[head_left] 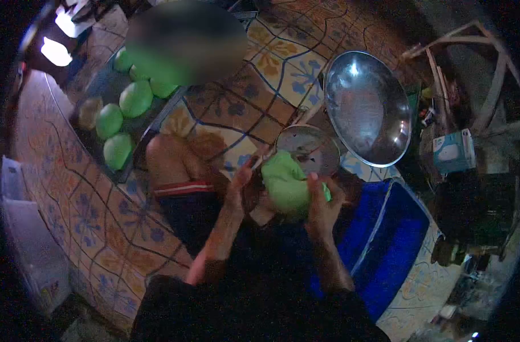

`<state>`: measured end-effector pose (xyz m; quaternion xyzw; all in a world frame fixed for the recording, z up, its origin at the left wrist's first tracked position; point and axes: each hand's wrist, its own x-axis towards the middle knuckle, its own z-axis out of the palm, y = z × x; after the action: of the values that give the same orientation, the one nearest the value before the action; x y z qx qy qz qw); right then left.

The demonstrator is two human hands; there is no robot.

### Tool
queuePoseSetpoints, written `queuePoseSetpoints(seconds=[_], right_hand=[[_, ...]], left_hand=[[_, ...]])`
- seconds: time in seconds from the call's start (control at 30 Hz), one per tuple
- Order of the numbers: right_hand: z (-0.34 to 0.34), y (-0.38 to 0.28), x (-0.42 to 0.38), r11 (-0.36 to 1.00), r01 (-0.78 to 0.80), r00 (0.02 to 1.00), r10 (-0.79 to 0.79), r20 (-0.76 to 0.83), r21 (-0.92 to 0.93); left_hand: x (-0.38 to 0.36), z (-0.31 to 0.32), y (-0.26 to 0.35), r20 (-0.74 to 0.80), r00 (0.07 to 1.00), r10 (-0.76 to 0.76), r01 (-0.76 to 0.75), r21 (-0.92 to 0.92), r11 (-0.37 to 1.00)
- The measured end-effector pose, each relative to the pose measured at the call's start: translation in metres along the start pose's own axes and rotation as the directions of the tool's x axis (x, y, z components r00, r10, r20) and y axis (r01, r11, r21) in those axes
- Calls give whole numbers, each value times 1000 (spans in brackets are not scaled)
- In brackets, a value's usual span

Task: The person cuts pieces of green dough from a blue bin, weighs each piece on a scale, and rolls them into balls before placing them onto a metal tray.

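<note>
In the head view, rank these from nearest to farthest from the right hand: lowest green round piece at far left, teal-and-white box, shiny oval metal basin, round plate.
From the right hand:
1. Round plate, just ahead.
2. Oval metal basin, ahead and right.
3. Teal-and-white box, far right.
4. Lowest green round piece, far left.

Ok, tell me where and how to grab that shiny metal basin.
Take the metal basin by the upper-left stretch of its rim, probably best from the tiled floor side, thumb inside, fingers outside. Its mouth faces up, exposing the edge; the teal-and-white box and clutter crowd its right.
</note>
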<state>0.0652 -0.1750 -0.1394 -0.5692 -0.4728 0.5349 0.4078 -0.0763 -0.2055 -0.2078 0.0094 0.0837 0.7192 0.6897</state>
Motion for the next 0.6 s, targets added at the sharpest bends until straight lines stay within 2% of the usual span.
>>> queuePoseSetpoints(seconds=[0.03,0.07,0.1,0.13,0.17,0.2,0.23,0.27,0.3,0.33,0.37,0.4,0.43,0.47,0.5,0.53,0.57,0.6], right_hand=[[7,1,-2,991,-121,993,121,4,60],[-2,26,11,954,-291,952,297,80,-79],[-18,52,19,951,-302,949,307,74,-72],[-34,77,27,975,-219,962,221,163,-31],[-40,88,32,991,-135,959,128,252,10],[-24,51,21,912,288,898,-152,412,-291],[-16,36,14,910,283,896,-138,422,-303],[-12,27,4,907,305,886,-159,435,-290],[-12,23,0,901,338,873,-192,447,-273],[-16,31,4,932,198,970,-142,196,-304],[-17,24,3,930,196,972,-142,188,-311],[-16,13,3,988,-40,998,45,33,-147],[-11,5,8,969,-239,967,243,-77,65],[-10,32,10,938,-57,991,95,-94,341],[-14,34,22,936,-44,991,84,-100,349],[-27,34,32,892,-279,960,253,120,356],[-34,35,32,803,-511,849,414,330,306],[-25,23,24,966,-226,941,184,283,124]], left_hand=[[-3,-17,-4,-2,1000,-16,16,24,1000],[-11,-37,-11,-73,997,-17,19,28,999],[-23,-48,-17,-147,989,-18,22,23,999],[-33,-44,-20,-225,973,53,-29,109,994],[-29,-41,-20,-227,972,58,-35,107,994],[-25,-39,-22,-199,976,88,-23,310,951],[-22,-36,-24,-173,980,103,-4,497,868],[-19,-16,-17,-45,997,66,-13,718,696],[-10,-19,-14,-49,997,58,-6,709,705],[4,-24,-7,-46,990,131,-74,620,781],[12,-30,-1,-61,978,198,-138,522,841],[13,-34,2,-88,959,269,-209,421,883],[12,-37,6,-74,959,275,-220,424,879],[4,-42,7,-2,990,143,-136,296,946],[-3,-41,8,82,997,14,-28,168,985],[-16,-39,-9,-47,998,34,-31,67,997],[-27,-40,-18,-63,998,27,-24,59,998],[-30,-42,-22,-94,994,56,-45,115,992]])
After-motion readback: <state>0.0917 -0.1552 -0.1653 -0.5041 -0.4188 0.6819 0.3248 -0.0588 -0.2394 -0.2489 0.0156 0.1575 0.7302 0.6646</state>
